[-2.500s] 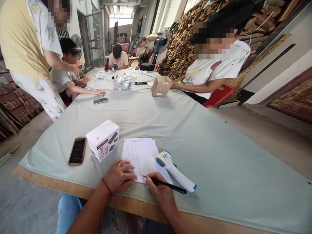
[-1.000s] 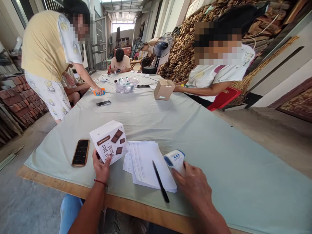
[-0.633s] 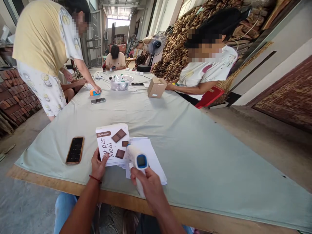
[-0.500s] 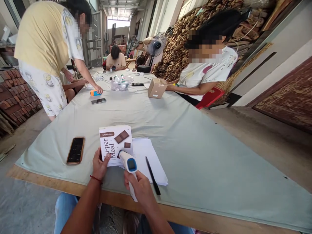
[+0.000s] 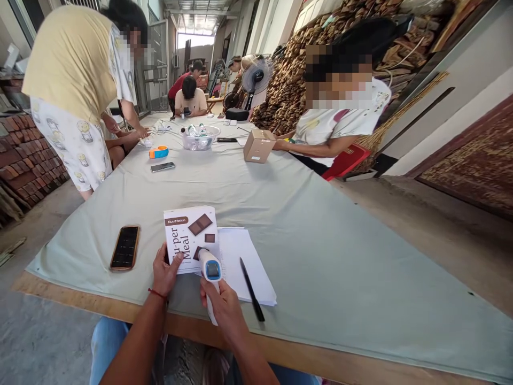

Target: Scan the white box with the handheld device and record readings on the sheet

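Observation:
My left hand (image 5: 165,270) grips the lower left corner of a white box (image 5: 182,227) printed "NutriMotion" with brown chocolate pictures, its thumb on the front face. In my right hand (image 5: 224,305) is a white infrared thermometer (image 5: 213,271) with a blue-rimmed screen, my fingers closed round its handle. Its nose points at the lower right of the box front; whether it touches, I cannot tell. White paper sheets (image 5: 252,278) lie partly behind the box, and a black pen (image 5: 251,289) rests across their right side. A phone in a brown case (image 5: 125,247) lies left of my left hand.
Farther up the cloth-covered table (image 5: 340,267) are a second phone (image 5: 163,167), an orange and blue object (image 5: 158,152), a clear basin (image 5: 199,140) of bottles and a cardboard box (image 5: 259,145). People are at both sides and the far end. A fan (image 5: 256,77) stands behind.
The thermometer has shifted slightly left and turned more upright in my right hand. At left, a co-worker's hand has let go of the orange and blue object and moved back.

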`<state>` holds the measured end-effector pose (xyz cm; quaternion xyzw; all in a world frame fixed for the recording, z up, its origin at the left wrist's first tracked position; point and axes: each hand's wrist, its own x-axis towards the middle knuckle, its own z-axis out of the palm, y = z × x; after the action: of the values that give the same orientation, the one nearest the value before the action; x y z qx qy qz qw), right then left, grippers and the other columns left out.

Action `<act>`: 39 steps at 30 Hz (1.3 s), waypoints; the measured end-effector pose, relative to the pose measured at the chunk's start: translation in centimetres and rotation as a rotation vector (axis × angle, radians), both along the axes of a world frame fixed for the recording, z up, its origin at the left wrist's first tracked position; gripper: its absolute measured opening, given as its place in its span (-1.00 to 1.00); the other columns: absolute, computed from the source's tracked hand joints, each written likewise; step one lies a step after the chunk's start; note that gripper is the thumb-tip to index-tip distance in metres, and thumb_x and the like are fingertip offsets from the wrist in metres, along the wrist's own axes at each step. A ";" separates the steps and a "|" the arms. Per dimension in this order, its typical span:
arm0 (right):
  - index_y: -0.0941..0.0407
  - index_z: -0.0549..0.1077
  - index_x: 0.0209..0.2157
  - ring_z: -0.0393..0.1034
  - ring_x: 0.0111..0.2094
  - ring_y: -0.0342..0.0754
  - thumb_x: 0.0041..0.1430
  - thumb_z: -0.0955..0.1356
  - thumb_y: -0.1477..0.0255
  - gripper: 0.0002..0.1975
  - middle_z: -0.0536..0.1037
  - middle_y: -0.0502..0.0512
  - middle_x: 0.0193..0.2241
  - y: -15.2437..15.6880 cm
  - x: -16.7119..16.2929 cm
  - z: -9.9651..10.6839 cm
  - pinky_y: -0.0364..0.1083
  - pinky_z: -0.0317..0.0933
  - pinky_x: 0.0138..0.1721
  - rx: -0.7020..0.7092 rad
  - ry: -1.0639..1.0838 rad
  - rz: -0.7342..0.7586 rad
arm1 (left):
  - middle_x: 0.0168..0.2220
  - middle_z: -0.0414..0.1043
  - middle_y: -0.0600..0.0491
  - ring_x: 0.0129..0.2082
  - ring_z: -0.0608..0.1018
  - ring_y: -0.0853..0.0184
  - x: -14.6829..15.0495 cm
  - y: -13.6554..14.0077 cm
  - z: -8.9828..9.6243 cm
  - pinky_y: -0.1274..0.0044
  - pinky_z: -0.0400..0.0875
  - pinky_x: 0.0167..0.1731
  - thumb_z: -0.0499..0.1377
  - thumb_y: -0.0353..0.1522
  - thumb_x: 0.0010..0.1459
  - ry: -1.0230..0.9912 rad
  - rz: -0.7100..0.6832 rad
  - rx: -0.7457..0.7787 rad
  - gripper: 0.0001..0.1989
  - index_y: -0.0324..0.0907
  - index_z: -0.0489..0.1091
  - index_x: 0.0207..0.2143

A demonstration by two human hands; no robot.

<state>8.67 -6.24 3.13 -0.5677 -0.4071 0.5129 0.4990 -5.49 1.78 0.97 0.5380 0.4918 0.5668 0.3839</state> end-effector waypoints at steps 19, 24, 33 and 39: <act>0.08 0.30 -0.59 0.19 -0.61 -0.12 0.06 0.32 0.06 -0.61 0.33 -0.05 -0.71 0.0 0.4 0.7 -0.13 0.07 -0.54 0.012 -0.025 0.025 | -0.15 0.52 -0.08 -0.16 0.53 0.18 0.0 0.0 0.1 0.41 0.40 -0.13 0.27 -0.13 0.03 0.032 0.005 -0.005 -0.55 -0.21 0.45 -0.08; 0.08 0.30 -0.59 0.21 -0.61 -0.11 0.07 0.31 0.05 -0.60 0.34 -0.04 -0.70 0.1 0.2 0.4 -0.12 0.09 -0.53 0.006 -0.031 0.023 | -0.14 0.52 -0.09 -0.15 0.52 0.17 0.0 0.0 0.2 0.40 0.40 -0.12 0.28 -0.13 0.02 0.009 -0.012 -0.009 -0.54 -0.21 0.44 -0.08; 0.09 0.31 -0.59 0.22 -0.62 -0.12 -0.01 0.32 -0.04 -0.53 0.36 -0.03 -0.70 0.0 0.1 0.5 -0.13 0.08 -0.55 -0.028 0.014 -0.010 | -0.19 0.54 -0.08 -0.15 0.53 0.15 0.0 0.3 0.0 0.37 0.42 -0.12 0.36 -0.13 -0.11 -0.054 0.014 -0.048 -0.46 -0.22 0.45 -0.10; 0.10 0.32 -0.55 0.21 -0.58 -0.13 0.01 0.33 0.01 -0.58 0.37 -0.05 -0.67 -0.7 0.6 1.4 -0.14 0.09 -0.50 -0.001 0.053 -0.016 | -0.17 0.54 -0.09 -0.12 0.53 0.14 0.2 0.2 0.3 0.36 0.42 -0.10 0.35 -0.13 -0.11 -0.057 0.011 -0.052 -0.43 -0.24 0.42 -0.07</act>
<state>9.26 -6.98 4.53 -0.5574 -0.3886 0.5240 0.5135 -5.34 1.98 1.22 0.5087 0.4983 0.5711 0.4083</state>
